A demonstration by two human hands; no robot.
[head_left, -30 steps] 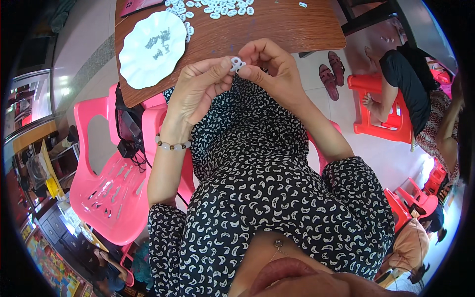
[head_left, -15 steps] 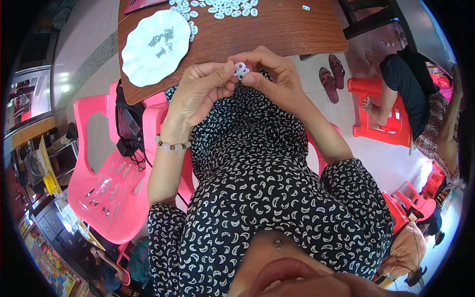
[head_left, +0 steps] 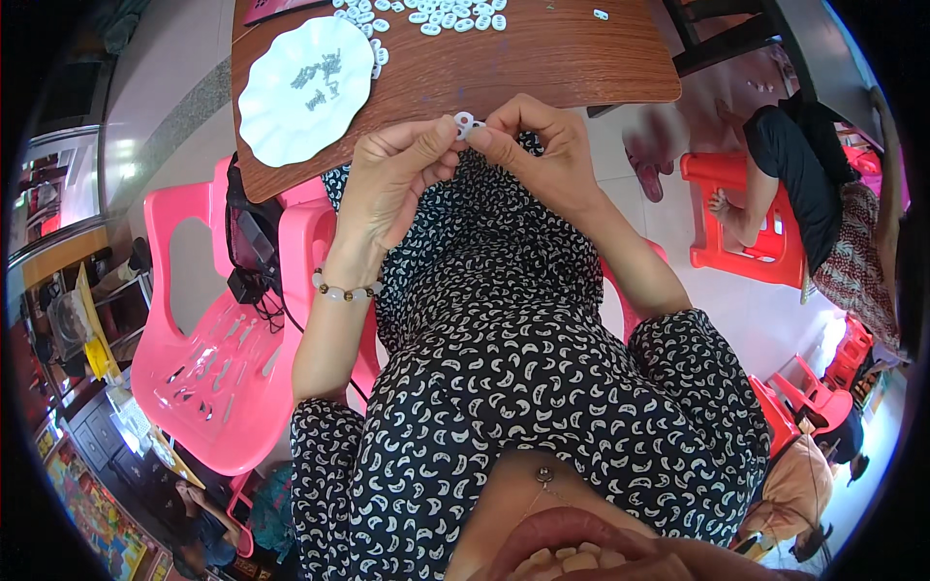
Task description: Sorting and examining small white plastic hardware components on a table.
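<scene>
Just off the near edge of the wooden table (head_left: pixel 542 68), both hands meet around a small white plastic piece with round holes (head_left: pixel 465 122). It looks like two oval links lying crosswise, though fingers cover part of it. My left hand (head_left: pixel 399 174) pinches it from the left between thumb and forefinger. From the right, my right hand (head_left: pixel 547 160) grips its other side, thumb and forefinger closed. A white scalloped plate (head_left: pixel 266 111) rests at the table's left, with several small metal screws (head_left: pixel 325 76) on it. Loose white two-hole ovals (head_left: pixel 450 14) lie along the far side.
One white oval (head_left: pixel 601 15) lies apart at the far right of the table. A pink chair (head_left: pixel 208 387) holding a black bag (head_left: pixel 254 237) stands at my left. On the right are a red stool (head_left: pixel 722 218), another person's leg (head_left: pixel 765 194) and a dark red slipper (head_left: pixel 647 174).
The white piece has turned between my fingers and moved slightly left. My right thumb now covers more of it. At right, one of the slippers on the floor has become blurred.
</scene>
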